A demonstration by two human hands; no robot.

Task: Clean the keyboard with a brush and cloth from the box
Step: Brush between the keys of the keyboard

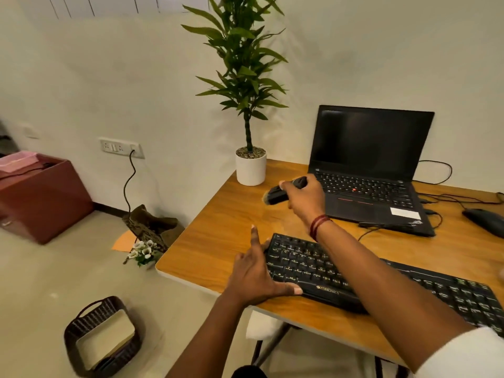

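Far left: maroon cabinet against the wall, wall socket with a black cable plugged in. On the floor, lower left: dark woven basket with something pale and flat inside, can't tell if it's the cloth. Small bunch of white flowers on the floor by the desk corner. Wooden desk: white potted plant at the back-left corner. Left hand braces the keyboard's left end, fingers spread and mostly straight, thumb flat along the front edge, nothing clamped. Black keyboard lies flat along the desk's near edge. Right hand is wrapped tight round the black brush, held above bare desk between pot and laptop, off the keyboard, bristles at its left end. Laptop open, screen dark. Mouse far right.
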